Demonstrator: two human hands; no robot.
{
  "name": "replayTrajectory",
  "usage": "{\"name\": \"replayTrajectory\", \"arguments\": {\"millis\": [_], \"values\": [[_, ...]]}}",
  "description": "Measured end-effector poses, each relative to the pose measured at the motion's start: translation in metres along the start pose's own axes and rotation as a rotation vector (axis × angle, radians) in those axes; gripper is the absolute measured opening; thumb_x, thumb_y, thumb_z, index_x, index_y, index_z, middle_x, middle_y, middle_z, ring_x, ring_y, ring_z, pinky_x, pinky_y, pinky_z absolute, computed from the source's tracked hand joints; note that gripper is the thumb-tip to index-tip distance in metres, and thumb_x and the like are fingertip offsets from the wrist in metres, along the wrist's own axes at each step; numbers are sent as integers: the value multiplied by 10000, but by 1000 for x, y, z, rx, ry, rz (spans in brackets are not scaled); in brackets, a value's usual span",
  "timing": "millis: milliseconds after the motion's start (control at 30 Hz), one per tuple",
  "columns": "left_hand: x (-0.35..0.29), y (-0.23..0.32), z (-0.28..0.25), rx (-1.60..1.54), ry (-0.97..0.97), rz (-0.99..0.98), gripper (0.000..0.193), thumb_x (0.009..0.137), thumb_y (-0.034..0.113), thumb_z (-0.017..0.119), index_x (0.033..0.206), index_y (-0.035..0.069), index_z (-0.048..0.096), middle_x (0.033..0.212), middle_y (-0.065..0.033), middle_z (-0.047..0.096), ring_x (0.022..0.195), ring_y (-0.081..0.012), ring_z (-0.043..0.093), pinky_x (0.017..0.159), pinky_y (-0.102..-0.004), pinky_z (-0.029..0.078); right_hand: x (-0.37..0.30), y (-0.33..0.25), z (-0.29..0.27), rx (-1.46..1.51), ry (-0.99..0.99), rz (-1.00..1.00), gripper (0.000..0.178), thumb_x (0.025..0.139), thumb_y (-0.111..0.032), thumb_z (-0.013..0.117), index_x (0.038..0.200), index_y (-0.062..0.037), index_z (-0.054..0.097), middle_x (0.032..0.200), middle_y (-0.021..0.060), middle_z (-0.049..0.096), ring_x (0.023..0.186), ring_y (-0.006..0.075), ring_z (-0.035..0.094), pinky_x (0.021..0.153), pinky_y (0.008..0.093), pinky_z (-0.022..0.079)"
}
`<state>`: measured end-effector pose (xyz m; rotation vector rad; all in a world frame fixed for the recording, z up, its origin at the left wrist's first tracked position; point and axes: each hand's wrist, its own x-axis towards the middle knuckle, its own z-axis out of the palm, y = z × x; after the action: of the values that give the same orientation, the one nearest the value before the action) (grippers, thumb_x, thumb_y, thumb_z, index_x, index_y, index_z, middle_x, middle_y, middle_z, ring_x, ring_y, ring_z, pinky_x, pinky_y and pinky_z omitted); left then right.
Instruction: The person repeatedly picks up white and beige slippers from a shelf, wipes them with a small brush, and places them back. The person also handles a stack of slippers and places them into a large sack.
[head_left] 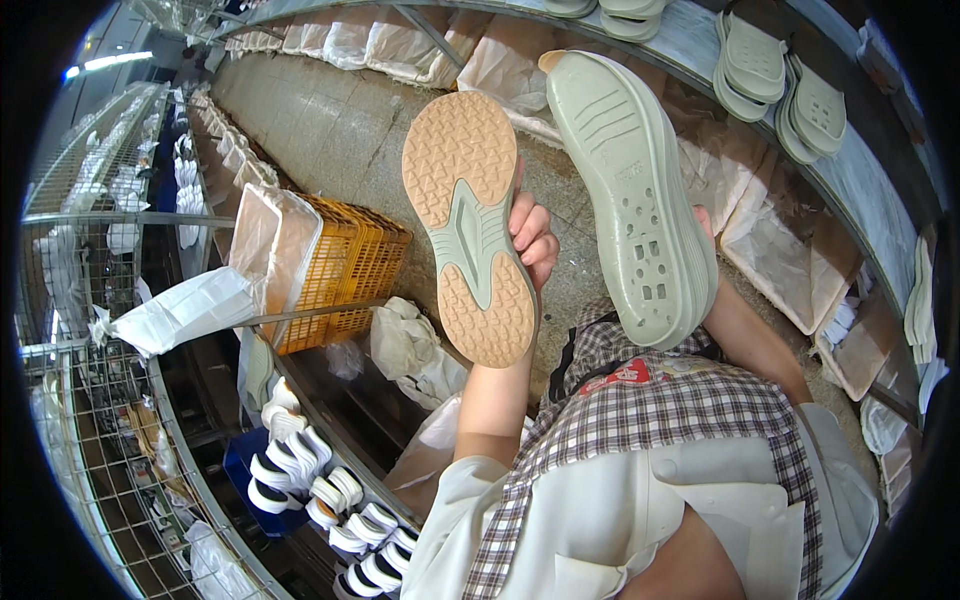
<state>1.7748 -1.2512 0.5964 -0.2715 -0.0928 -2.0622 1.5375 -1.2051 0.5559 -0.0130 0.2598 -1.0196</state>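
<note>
My left hand (pixel 535 240) grips a shoe sole (pixel 461 150) by its right edge, with the fingers curled round the side. That sole's underside faces me: tan textured pads at both ends and a pale green middle with a pointed oval groove. To its right, my right hand (pixel 704 222) holds a pale green midsole (pixel 622 170) from behind, so most of that hand is hidden. The midsole has small holes and square recesses near its lower end, grooves higher up, and a tan tip at the top. Both pieces are raised upright, side by side and apart.
An orange crate (pixel 365 255) with a pale liner stands at the left, near a wire rack (pixel 95 400). White and black soles (pixel 290 465) line the lower left. A curved metal shelf (pixel 690 55) at the upper right carries more green soles (pixel 752 60); lined bins (pixel 790 255) sit below it.
</note>
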Motion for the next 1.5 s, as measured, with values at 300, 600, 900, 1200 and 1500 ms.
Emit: {"name": "replayTrajectory", "arguments": {"millis": [300, 600, 900, 1200, 1500], "values": [[0, -18, 12, 373, 271, 70, 548, 931, 318, 498, 1384, 46, 352, 980, -63, 532, 837, -173, 524, 681, -306, 477, -4, -2, 0, -38, 78, 25, 580, 806, -369, 443, 1247, -2, 528, 1155, 184, 610, 1024, 295, 617, 936, 414, 477], [25, -42, 21, 990, 591, -322, 691, 925, 160, 534, 1468, 144, 107, 1371, -157, 390, 1156, -289, 513, 918, -417, 495, -12, -26, -11, -560, -11, -88, 742, 834, -291, 514, 1442, -7, 198, 1405, 186, 370, 1255, 252, 428, 1033, 383, 382], [89, -132, 9, 2058, 230, -132, 821, 851, 185, 635, 1448, 2, 102, 1475, -208, 216, 1358, -349, 245, 1093, -454, 235, -46, -57, -83, -447, 281, 109, 620, 913, -519, 470, 1369, -102, 424, 1349, 135, 481, 1213, 227, 500, 1010, 410, 416], [240, -266, -9, 2624, -1077, 164, 814, 688, 257, 769, 1353, 8, 372, 1359, -194, 438, 1315, -323, 359, 1078, -481, 275, -99, -48, -123, -222, 367, -49, 598, 931, -502, 445, 1347, -72, 447, 1294, 122, 539, 1145, 229, 559, 998, 409, 434], [133, -178, 60, 2062, -967, 212, 431, 710, 129, 771, 1021, -23, 513, 1249, -239, 541, 1043, -378, 595, 854, -401, 489, -111, -47, -100, -280, 350, -173, 622, 942, -524, 396, 1372, -75, 412, 1343, 125, 490, 1194, 236, 516, 1003, 404, 433]]}}
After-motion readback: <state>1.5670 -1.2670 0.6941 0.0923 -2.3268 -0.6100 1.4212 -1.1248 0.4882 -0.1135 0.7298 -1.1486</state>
